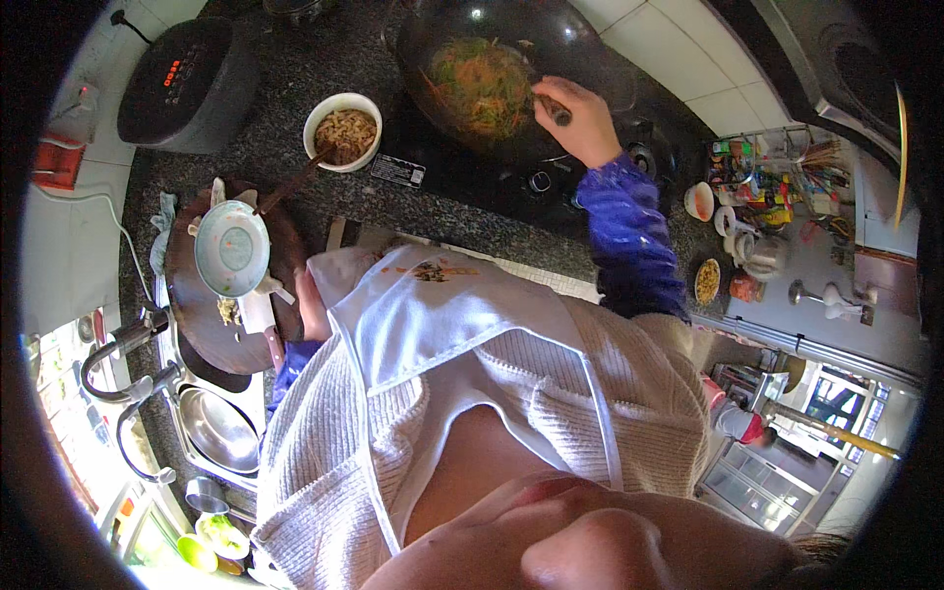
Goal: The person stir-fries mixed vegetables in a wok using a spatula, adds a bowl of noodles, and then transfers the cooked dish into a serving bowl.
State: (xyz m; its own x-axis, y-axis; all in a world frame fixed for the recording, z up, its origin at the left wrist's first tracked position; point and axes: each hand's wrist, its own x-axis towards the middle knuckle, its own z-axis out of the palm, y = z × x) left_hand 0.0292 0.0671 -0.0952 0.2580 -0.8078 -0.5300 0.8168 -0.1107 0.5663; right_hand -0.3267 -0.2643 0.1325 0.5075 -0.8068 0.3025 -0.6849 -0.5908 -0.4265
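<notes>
My right hand point(579, 122) grips the dark handle point(554, 110) of a cooking utensil whose far end is not clear to see. It is over the right side of a black wok point(442, 140) that holds shredded green and orange vegetables point(479, 88). My left hand point(314, 310) hangs low beside the apron point(450, 295), at the edge of a round wooden chopping board point(192, 310); its fingers are mostly hidden. On the board are a cleaver point(258, 317), a pale plate point(232, 248) and some chopped pieces point(227, 311).
A white bowl of sliced food point(343, 133), with chopsticks point(291, 184) across its rim, stands left of the wok. Further left is a black rice cooker point(188, 85). A steel sink point(219, 428) lies below the board. Jars and a seasoning rack point(767, 184) line the right side; a person point(737, 424) is beyond.
</notes>
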